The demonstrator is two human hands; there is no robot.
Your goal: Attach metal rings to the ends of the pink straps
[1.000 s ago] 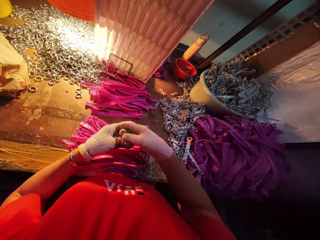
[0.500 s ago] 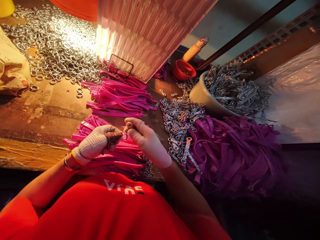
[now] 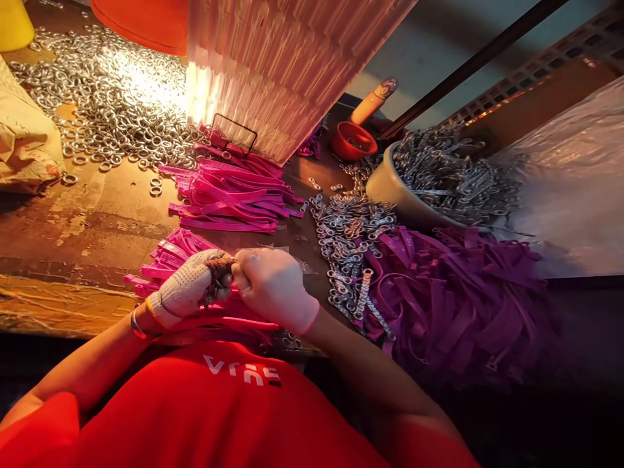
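My left hand (image 3: 190,286), in a dotted white knit glove with rough brown wrapping at the thumb and finger, is closed. Pressed against its fingertips is my right hand (image 3: 273,286), in a thin pale glove, with its fingers curled in. Whatever they pinch between them is hidden by the fingers. Beneath both hands lies a bundle of pink zipper-like straps (image 3: 170,250), partly covered by them. Just beyond is a second pile of pink straps (image 3: 234,195). Small linked metal pieces (image 3: 348,227) lie to the right of my right hand.
Many metal rings (image 3: 112,110) spread at the back left beside a paper bag (image 3: 26,136). A ribbed translucent panel (image 3: 287,71) stands behind the straps. To the right are a red bowl (image 3: 353,142), a tub (image 3: 390,185) heaped with metal pieces, and purple straps (image 3: 453,292).
My right hand has moved left and turned, closing its fingers against my left fingertips. A small shiny ring-like piece visible there earlier is now covered.
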